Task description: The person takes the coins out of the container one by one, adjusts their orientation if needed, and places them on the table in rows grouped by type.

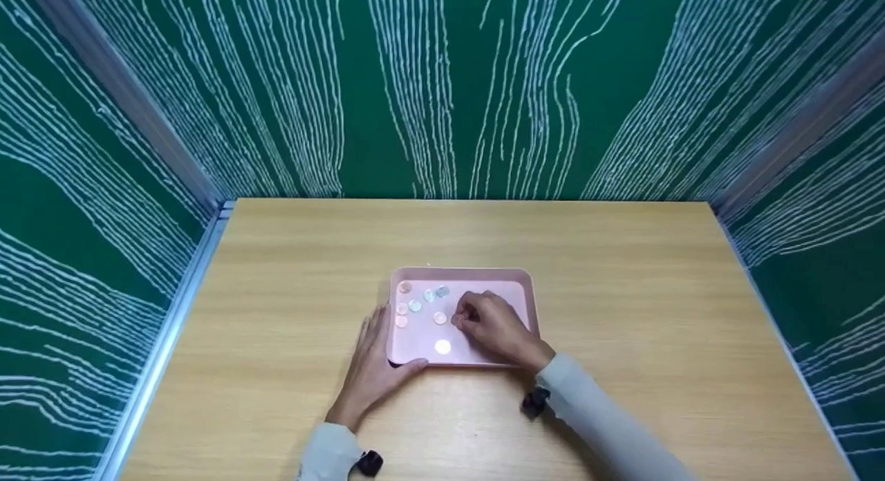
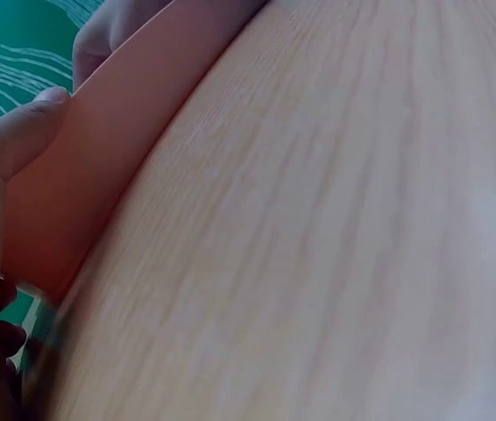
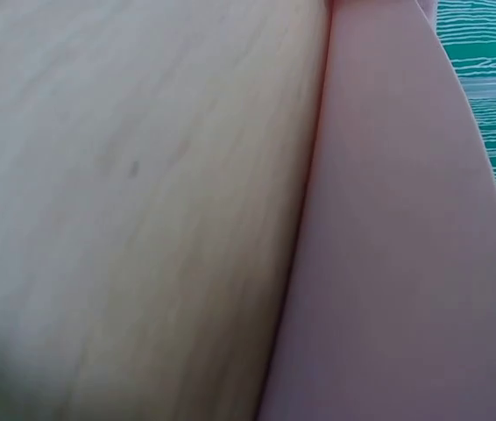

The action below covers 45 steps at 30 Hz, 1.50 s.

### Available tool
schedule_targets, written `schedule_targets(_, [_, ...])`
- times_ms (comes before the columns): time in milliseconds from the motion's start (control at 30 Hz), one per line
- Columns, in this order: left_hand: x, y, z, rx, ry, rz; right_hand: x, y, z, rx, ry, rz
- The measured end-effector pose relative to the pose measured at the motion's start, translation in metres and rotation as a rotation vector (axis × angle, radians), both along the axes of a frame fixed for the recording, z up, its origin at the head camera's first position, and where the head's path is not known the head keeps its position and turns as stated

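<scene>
A shallow pink tray [image 1: 529, 287] lies on the wooden table. Several small coins, some copper and some silver, lie flat in it, mostly towards the left; one copper coin [image 1: 440, 318] sits nearer the middle. My left hand [image 1: 377, 367] rests at the tray's front left corner, fingers straight along the left wall, thumb [image 2: 33, 127] on the front rim. Over the tray floor, my right hand [image 1: 494, 327] has its fingertips drawn together just right of that copper coin. I cannot tell whether a coin is between them. The right wrist view shows mainly the tray's outer wall [image 3: 397, 219].
The wooden table [image 1: 622, 274] extends around the tray on all sides. Green panels [image 1: 477, 87] with white wavy lines enclose its back and sides. A bright round spot shows on the tray floor near the front. Each wrist has a small black device under it.
</scene>
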<state>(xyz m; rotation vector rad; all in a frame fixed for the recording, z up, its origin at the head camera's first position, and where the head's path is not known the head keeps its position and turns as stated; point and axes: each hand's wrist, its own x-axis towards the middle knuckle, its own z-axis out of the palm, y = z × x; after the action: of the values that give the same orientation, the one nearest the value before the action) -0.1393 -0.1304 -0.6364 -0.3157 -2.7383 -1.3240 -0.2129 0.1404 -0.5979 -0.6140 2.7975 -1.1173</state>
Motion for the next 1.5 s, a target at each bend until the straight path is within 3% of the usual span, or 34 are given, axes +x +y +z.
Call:
schedule_targets(267, [0.005,-0.002,-0.002,-0.004,-0.032,0.022,0.008,0.000,0.001,-0.070,-0.001,-0.003])
schedule_targets(500, [0.001,0.000,0.002,-0.010,-0.001,0.019,0.010,0.012,0.017,-0.253,-0.058,-0.067])
schedule_targets(700, [0.002,0.000,0.004,-0.010,-0.022,0.020,0.010,0.027,0.026,-0.379,-0.102,-0.126])
schedule_targets(900, [0.002,0.001,0.003,-0.007,-0.039,0.024,0.013,0.046,0.036,-0.435,-0.182,-0.255])
schedule_targets(1100, [0.002,0.002,0.002,0.001,-0.045,0.024,0.016,0.071,0.041,-0.465,-0.170,-0.277])
schedule_targets(1300, [0.003,0.001,0.003,-0.001,-0.047,0.024,0.017,0.096,0.036,-0.477,-0.188,-0.308])
schedule_targets(1500, [0.001,0.001,0.002,-0.026,0.034,0.001,0.020,0.114,0.032,-0.474,-0.200,-0.316])
